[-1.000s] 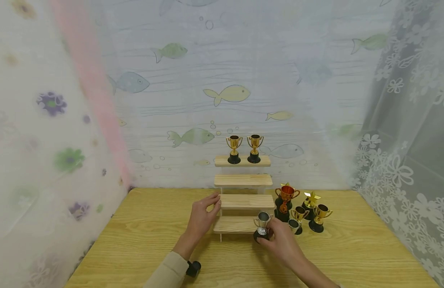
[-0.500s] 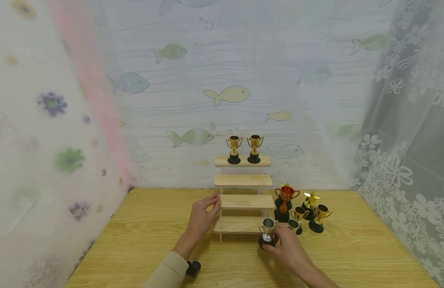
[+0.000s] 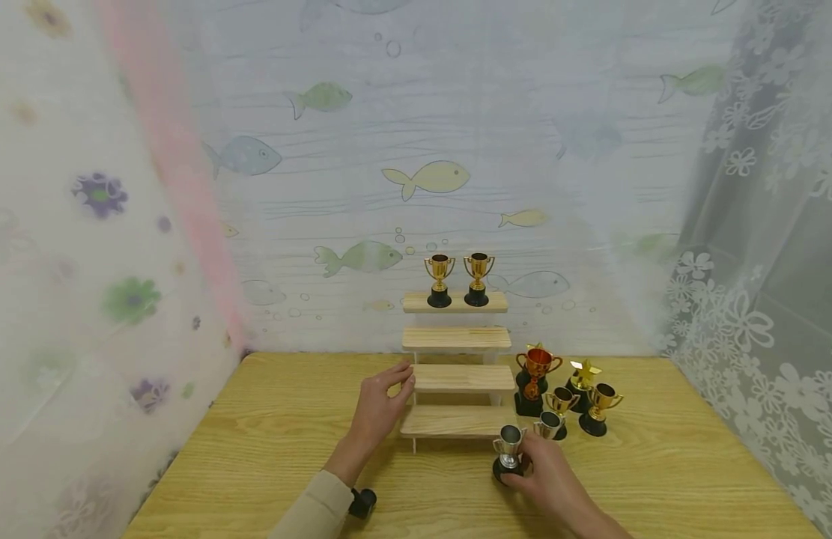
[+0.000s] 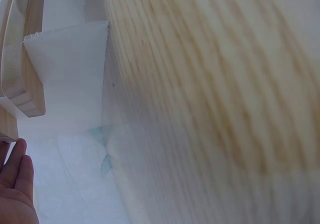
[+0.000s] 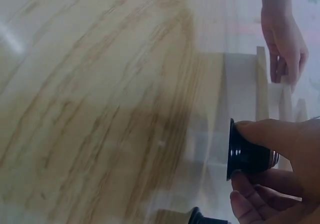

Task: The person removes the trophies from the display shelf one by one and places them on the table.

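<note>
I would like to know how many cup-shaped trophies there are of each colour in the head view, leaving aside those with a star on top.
Shiny gold cup-shaped trophies: 4
Shiny silver cup-shaped trophies: 2, one held in the right hand
Shiny orange-red cup-shaped trophy: 1
Total: 7

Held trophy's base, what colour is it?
Black; the base shows best in the right wrist view.
</note>
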`<state>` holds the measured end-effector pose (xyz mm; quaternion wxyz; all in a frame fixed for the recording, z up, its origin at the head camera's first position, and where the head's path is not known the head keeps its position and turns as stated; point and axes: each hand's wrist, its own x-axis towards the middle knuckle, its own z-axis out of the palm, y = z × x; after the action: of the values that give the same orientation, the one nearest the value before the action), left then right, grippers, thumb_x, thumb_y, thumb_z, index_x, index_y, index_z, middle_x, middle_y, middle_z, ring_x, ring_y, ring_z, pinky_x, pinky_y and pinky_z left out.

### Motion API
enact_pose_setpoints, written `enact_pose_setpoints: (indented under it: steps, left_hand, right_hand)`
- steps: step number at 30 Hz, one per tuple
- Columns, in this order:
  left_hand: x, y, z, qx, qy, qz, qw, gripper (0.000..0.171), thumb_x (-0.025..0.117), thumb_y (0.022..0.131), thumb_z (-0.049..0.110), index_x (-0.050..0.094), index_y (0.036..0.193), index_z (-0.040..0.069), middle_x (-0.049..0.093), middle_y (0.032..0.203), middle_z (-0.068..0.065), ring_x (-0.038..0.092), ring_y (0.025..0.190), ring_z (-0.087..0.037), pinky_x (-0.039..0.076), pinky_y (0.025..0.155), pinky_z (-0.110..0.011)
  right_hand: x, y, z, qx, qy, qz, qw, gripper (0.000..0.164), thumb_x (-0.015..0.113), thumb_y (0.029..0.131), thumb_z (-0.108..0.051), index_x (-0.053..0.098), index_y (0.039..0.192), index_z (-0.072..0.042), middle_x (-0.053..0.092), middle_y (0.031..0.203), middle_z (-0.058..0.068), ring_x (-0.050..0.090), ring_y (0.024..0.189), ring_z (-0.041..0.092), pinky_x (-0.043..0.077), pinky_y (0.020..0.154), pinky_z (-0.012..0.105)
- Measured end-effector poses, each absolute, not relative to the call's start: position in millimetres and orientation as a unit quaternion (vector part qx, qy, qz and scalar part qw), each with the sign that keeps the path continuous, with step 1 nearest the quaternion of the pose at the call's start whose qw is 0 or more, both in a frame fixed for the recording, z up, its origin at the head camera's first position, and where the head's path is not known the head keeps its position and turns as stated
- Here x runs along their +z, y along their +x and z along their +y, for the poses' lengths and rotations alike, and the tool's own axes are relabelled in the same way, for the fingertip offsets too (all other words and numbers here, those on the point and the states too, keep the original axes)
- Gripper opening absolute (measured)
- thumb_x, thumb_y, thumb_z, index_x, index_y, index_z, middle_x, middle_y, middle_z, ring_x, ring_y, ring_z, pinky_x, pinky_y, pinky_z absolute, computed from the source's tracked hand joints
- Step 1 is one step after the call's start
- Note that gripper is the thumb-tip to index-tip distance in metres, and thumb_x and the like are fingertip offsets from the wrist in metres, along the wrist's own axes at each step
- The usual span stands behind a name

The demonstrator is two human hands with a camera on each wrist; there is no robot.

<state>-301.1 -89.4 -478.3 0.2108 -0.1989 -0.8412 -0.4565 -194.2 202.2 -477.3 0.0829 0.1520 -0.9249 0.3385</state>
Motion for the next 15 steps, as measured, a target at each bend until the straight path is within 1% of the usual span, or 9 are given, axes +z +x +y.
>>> enact_pose_setpoints:
  steps: [4, 10, 15]
  left_hand:
    - [-477.7, -301.1, -89.6, -0.456, -0.198, -0.842, 0.209, 0.032, 0.065, 0.103, 0.021, 0.072, 0.127, 0.0, 0.065, 0.137, -0.016, 0.06, 0.129, -0.032, 0.051, 0.104, -0.05]
    - [-476.8, -300.6, -89.7, -0.457, -0.202, -0.84, 0.211, 0.031, 0.066, 0.102, 0.02, 0.072, 0.126, 0.0, 0.065, 0.136, -0.017, 0.061, 0.128, -0.033, 0.052, 0.103, -0.05]
    - [-477.9, -301.1, -89.3, -0.456, -0.197, -0.841, 0.212, 0.032, 0.065, 0.103, 0.021, 0.072, 0.126, 0.001, 0.065, 0.137, -0.012, 0.061, 0.128, -0.031, 0.052, 0.103, -0.048]
  right_hand:
    - [-481.4, -194.8, 206.0, 0.339, 0.153, -0.925, 0.077, 0.031, 0.092, 0.071, -0.011, 0.062, 0.078, -0.012, 0.055, 0.078, -0.005, 0.047, 0.069, 0.004, 0.043, 0.061, 0.023]
    - [-484.8, -195.9, 211.9, 0.347, 0.151, -0.924, 0.057, 0.027, 0.092, 0.071, -0.011, 0.068, 0.083, -0.012, 0.058, 0.081, -0.006, 0.049, 0.073, 0.005, 0.044, 0.063, 0.024]
    - [-487.7, -195.5, 215.2, 0.362, 0.138, -0.921, 0.042, 0.029, 0.092, 0.071, -0.01, 0.067, 0.086, -0.01, 0.06, 0.082, -0.005, 0.053, 0.075, 0.007, 0.047, 0.064, 0.025]
